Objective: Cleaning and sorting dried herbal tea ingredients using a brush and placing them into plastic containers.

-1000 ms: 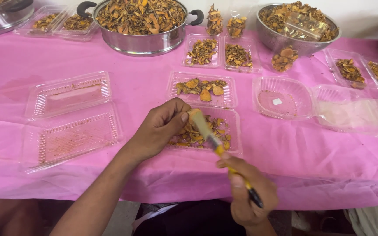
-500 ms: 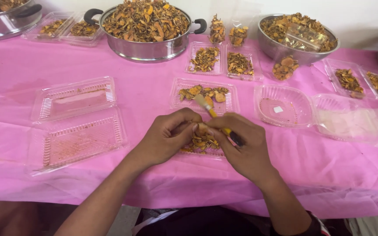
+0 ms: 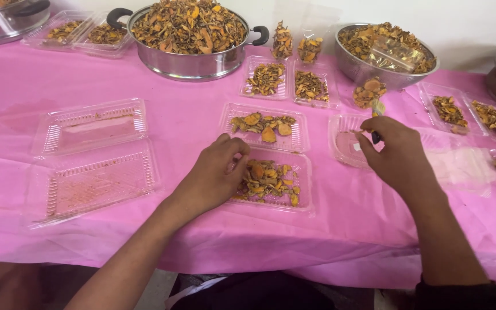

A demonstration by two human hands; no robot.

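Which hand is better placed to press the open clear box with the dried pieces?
Probably the left hand: it already rests on the open clear box. The right hand holds a tool off to the side.

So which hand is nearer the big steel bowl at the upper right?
Right. The right hand hovers just below the steel bowl; the left hand is farther left, on the filled clear tray.

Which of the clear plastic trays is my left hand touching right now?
The open hinged tray nearest the table's front edge, its front half filled with dried orange slices; your left hand rests on its left side.
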